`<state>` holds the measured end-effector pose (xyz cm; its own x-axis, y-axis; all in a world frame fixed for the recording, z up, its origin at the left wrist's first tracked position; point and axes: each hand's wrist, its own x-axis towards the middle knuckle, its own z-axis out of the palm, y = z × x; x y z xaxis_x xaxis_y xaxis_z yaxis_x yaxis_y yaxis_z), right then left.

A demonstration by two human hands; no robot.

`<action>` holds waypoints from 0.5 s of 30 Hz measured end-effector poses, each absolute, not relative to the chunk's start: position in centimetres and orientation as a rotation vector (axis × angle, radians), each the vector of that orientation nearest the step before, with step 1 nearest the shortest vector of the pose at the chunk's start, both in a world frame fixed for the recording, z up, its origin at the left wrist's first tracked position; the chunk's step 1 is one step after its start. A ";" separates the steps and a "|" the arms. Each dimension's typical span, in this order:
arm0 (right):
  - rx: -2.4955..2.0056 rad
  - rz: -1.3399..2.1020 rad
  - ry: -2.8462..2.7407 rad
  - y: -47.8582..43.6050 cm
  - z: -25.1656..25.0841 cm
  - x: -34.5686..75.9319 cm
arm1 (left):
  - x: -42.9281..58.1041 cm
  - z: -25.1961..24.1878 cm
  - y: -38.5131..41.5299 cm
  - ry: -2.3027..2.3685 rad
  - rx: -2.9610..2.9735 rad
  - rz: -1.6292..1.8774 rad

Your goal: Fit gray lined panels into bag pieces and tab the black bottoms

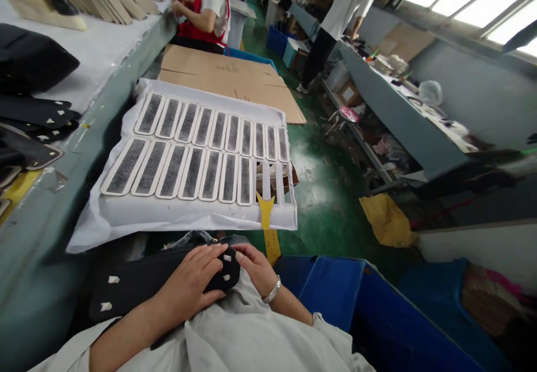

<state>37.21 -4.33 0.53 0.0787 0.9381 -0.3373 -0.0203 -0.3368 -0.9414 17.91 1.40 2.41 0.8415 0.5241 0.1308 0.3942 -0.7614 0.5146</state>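
A long black strap [138, 282] with small white tabs lies across my lap. My left hand [193, 282] rests on its rounded right end, fingers curled over it. My right hand [255, 268], with a silver bracelet at the wrist, touches the same end from the right, fingertips pressed on the strap's edge. In front of my lap a white board [184, 215] holds two rows of grey strips in white frames [188, 154]. A yellow piece [265, 210] sticks up at the board's near right edge.
A grey-green workbench [50, 204] runs along the left with black strap pieces [33, 120]. Brown cardboard [226, 75] lies beyond the board. Blue bins [369, 305] stand at my right. A seated person in red [207, 8] and a standing person [335, 19] work farther off.
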 end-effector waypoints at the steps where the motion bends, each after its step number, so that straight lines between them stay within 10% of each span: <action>1: -1.497 1.380 -0.953 -4.3 0.5 37.1 | 18.0 2.5 1.4 0.678 2.545 0.356; 15: -1.563 1.292 -1.148 -3.3 1.1 37.3 | 18.5 2.9 1.2 0.705 2.605 0.256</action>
